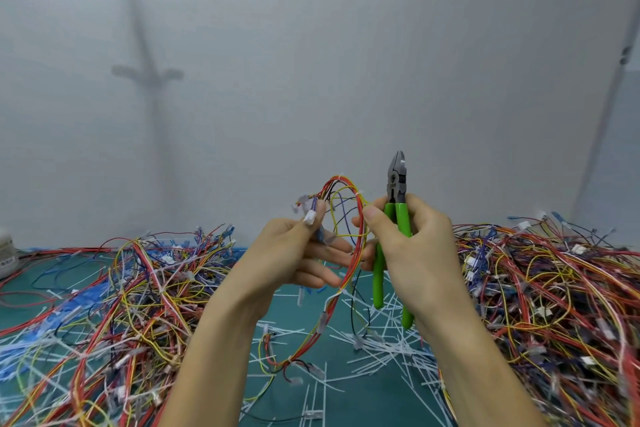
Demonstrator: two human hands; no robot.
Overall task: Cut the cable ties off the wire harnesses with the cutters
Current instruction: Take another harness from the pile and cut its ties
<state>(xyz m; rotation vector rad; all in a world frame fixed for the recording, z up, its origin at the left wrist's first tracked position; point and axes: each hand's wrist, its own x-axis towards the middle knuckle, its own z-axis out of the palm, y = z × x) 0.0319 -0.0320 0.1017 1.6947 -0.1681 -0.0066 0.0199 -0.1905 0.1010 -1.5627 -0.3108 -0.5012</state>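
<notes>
Above green mat, left hand pinching harness loop, right hand gripping cutters beside it

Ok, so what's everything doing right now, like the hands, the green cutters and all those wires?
cutters, upright, tips up, blades together, cutting nothing.
wire harness, looped up between the hands, tail hanging to the mat, white ties on it.
left hand, holds the wire harness.
right hand, grips the cutters' green handles.
cut ties, loose on the green mat.
wire piles, tangled heaps, left and right.
</notes>
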